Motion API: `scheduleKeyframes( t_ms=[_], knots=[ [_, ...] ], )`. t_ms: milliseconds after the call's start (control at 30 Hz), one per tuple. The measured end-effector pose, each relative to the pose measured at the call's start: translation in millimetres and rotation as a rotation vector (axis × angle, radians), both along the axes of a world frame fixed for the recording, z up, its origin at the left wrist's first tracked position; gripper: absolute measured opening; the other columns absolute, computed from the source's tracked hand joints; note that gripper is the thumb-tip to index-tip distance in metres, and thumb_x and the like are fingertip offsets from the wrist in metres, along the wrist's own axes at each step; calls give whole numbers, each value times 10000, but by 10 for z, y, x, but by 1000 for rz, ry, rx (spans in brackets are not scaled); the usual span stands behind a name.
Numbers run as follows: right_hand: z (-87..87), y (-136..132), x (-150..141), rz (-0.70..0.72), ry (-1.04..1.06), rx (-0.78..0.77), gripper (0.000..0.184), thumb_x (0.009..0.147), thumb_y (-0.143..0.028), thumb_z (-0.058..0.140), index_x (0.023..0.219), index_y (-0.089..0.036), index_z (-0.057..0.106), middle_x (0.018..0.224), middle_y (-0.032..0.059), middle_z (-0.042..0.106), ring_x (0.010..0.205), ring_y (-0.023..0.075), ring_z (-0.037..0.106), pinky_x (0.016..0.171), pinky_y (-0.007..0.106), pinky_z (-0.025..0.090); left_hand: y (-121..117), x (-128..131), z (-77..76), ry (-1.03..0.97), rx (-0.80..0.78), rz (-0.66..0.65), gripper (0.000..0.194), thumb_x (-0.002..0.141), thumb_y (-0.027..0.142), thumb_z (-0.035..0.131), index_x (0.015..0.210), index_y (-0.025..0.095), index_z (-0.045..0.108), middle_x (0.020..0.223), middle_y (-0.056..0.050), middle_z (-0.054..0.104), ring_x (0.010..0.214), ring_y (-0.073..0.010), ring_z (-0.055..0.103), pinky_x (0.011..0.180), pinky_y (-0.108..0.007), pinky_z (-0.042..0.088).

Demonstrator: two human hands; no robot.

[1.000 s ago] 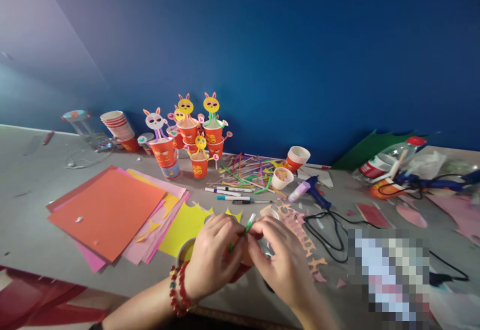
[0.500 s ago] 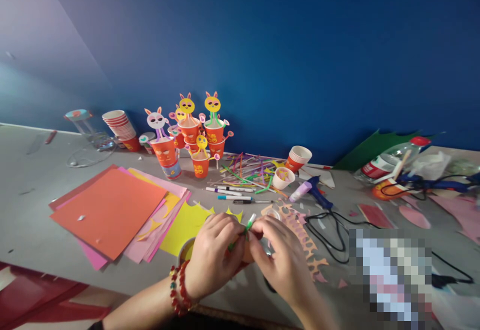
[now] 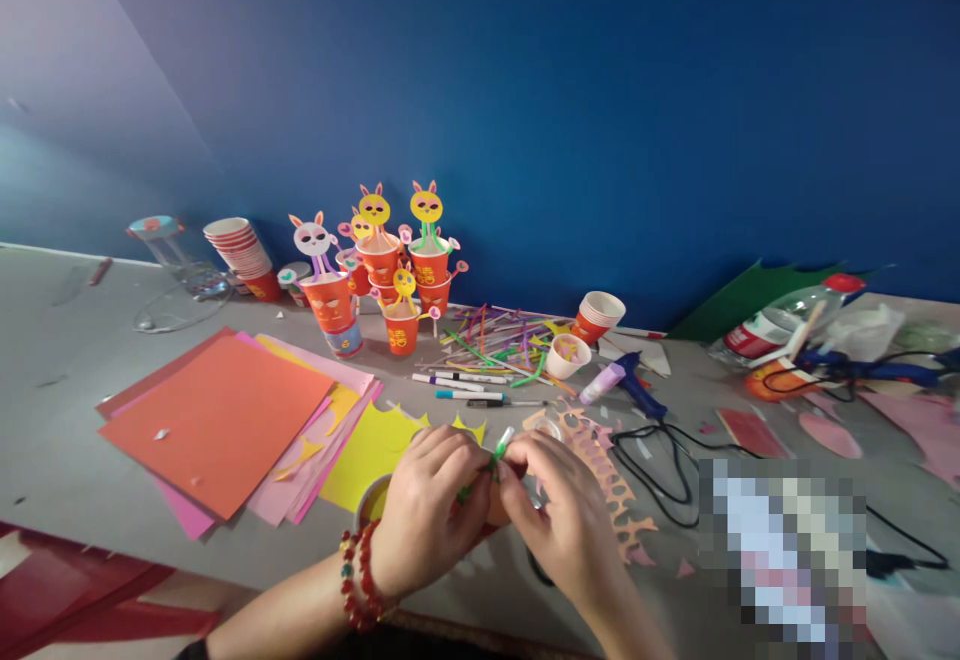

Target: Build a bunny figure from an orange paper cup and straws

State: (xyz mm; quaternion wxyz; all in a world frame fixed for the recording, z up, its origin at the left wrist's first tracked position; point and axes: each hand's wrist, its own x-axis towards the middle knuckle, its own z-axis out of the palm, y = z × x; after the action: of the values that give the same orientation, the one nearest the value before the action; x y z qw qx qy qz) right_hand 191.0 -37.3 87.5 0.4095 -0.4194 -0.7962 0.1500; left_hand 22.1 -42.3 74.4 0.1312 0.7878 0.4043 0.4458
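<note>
My left hand (image 3: 433,490), with beaded bracelets at the wrist, is closed in a pinch on a thin green drinking straw (image 3: 500,446) with a whitish end. Against it, my right hand (image 3: 562,505) is closed too, thumb and forefinger pinching the straw from the right. Fingers cover most of the straw's length. Beneath the hands an orange surface shows in part; what it belongs to is hidden. A round container (image 3: 367,500) peeks out left of my left hand. Behind the hands lies yellow cut paper (image 3: 360,455).
Orange sheets (image 3: 217,420) top a paper pile on the left. Decorated red paper cups (image 3: 328,302) with animal faces stand at the back. Beyond the markers (image 3: 469,396) lie loose straws (image 3: 495,335). A glue gun (image 3: 641,390), its cord and a bottle (image 3: 787,320) are on the right.
</note>
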Motion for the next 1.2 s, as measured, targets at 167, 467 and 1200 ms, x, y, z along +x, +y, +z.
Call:
scheduleKeyframes(
  t_ms=[167,467,1200],
  knots=[
    [9,4,1,10,10,2,157,951,-113,453,843,-220,493,772,12,574,731,183,563,676,283,442,3,-6,-8,3,-6,-6,103,929,103,533,926,193,582,805,-57,665,779,-212,599,725,-342,467],
    [-22,4,-10,4,18,1,161,953,-124,470,827,-223,488,754,9,567,710,181,562,660,281,441,8,3,-14,6,16,3,110,930,104,521,897,198,567,789,-53,649,762,-209,586,719,-344,465],
    [-24,3,5,-10,-28,-52,159,928,-112,507,816,-223,488,756,5,571,717,182,574,657,283,436,-5,9,-24,-28,-44,-18,114,933,104,509,901,204,554,801,-43,647,777,-199,583,736,-335,460]
  ],
)
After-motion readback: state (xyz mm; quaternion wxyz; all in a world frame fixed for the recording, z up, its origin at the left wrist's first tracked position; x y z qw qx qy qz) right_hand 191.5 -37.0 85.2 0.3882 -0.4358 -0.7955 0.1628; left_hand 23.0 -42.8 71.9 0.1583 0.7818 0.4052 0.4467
